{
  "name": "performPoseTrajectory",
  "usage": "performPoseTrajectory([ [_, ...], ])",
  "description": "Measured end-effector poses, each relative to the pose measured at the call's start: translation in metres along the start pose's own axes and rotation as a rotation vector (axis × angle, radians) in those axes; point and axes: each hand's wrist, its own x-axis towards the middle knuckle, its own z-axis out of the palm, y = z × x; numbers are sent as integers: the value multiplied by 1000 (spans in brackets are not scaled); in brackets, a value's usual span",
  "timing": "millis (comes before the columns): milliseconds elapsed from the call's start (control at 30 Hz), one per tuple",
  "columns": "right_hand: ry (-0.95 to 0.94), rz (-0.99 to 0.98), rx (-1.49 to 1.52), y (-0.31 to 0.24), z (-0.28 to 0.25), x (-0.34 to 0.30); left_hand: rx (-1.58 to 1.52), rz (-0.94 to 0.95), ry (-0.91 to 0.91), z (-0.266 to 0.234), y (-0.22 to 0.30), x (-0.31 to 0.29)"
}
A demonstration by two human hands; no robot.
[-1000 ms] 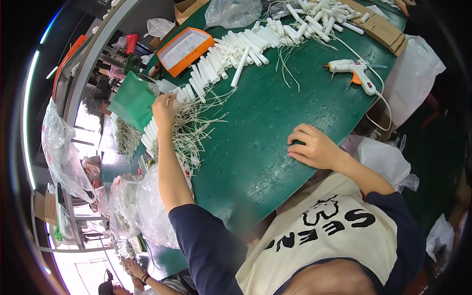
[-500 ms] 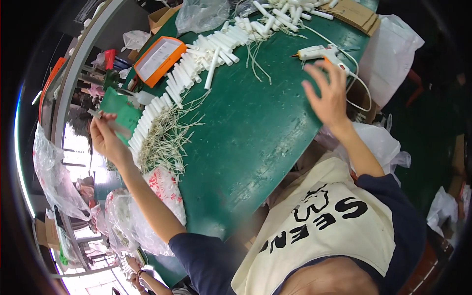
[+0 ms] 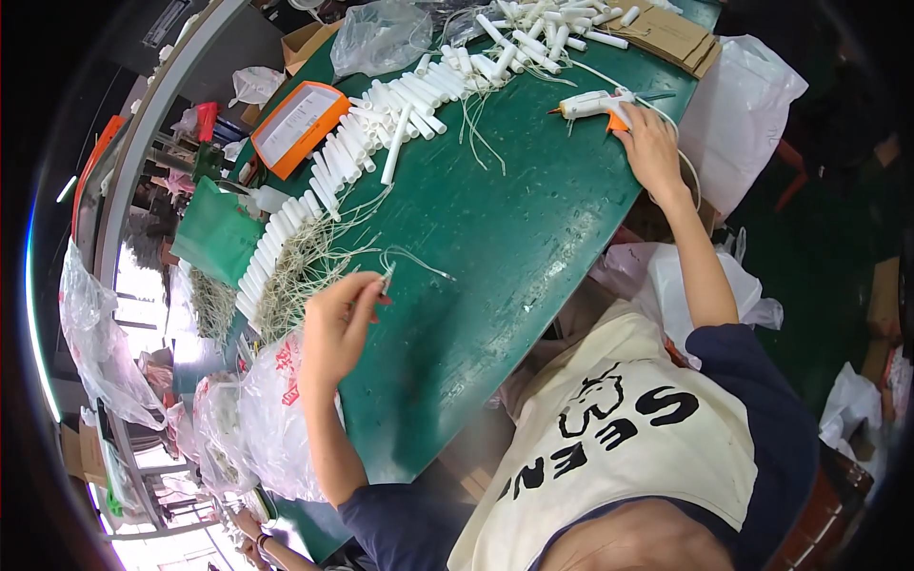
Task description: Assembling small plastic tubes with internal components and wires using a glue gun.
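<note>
Head view: both hands busy over the green table (image 3: 533, 238).
Left hand (image 3: 335, 328) pinches a thin wired piece (image 3: 388, 276); right hand (image 3: 650, 143) grasps the glue gun (image 3: 592, 103) just beyond it.

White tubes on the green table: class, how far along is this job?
Done: a long row of white tubes with wires lies finished. In hand: the left hand pinches a thin wire; the right hand touches the glue gun. Left: loose tubes heaped beyond.
</note>
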Motion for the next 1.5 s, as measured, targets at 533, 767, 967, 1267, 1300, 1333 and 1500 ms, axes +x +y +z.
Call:
performPoseTrajectory([
  [533,98,-152,41,25,-31,28,46,-51,92,20,16,-23],
  [767,-609,-580,1213,-148,-67,-26,-265,154,-25,31,37,-31],
  [967,-1003,-471,1278,-165,-49,-33,-304,-39,-47,52,3,-48],
  [1267,-413,-765,757,-159,-9,14,385,-47,312,79,-37,-85],
  [1300,-355,-786,689,-156,-6,30,422,-45,355,83,-37,-84],
  [1333,-355,-785,679,-153,4,44,443,-20,382,85,-39,-82],
  [1500,-400,-998,150,-139,68,92,390,7,384,85,-48,-79],
])
